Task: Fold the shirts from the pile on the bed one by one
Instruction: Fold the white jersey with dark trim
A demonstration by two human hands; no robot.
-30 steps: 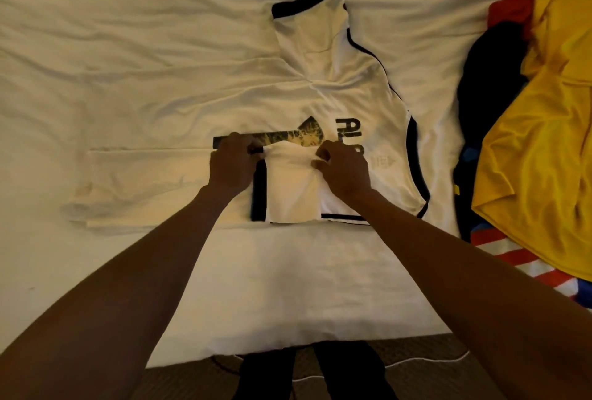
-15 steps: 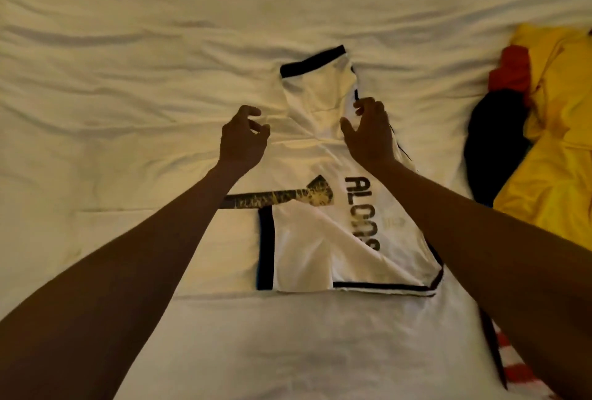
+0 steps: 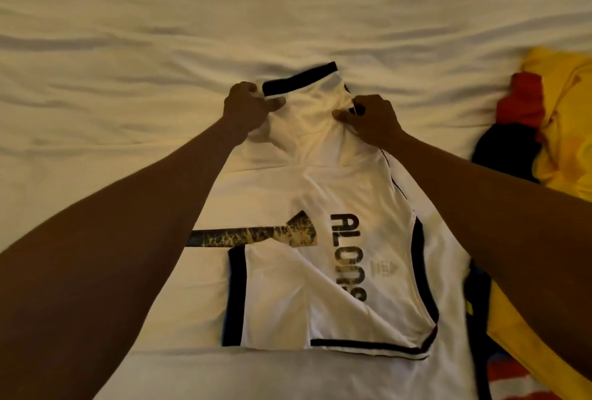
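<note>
Bed: a wrinkled pale sheet (image 3: 128,47) fills the view, and none of the bed's edges shows.
Open room: bare sheet stretches wide beyond the hands toward the far side and out to the left of the left forearm. On the right, only a narrow strip of sheet separates the shirt from the pile.
Pile: yellow, red, dark and striped clothes (image 3: 557,150) are heaped along the right side, and the right forearm passes in front of the near part.
Shirt: the white shirt (image 3: 346,194) with black trim lies flat on the sheet between the two forearms. Its left part is hidden under the left forearm.
Far sleeve: the sleeve (image 3: 317,118) sticks out on the far side and is gathered between the two hands.
Left hand: the left hand (image 3: 246,106) grasps the sleeve's left edge just below the black cuff (image 3: 299,79), fingers curled under and thumb on top.
Right hand: the right hand (image 3: 376,118) pinches the sleeve's right edge, level with the left hand, thumb pointing inward.
Pointing: the sleeve's long axis runs away from the person, cuff end farthest and tilted slightly.
Print: the black lettering (image 3: 347,255) runs toward the person, and the gold strip (image 3: 256,234) runs left to right.
Near sleeve: the near sleeve (image 3: 275,300) is folded onto the body, its black cuff on the left.
</note>
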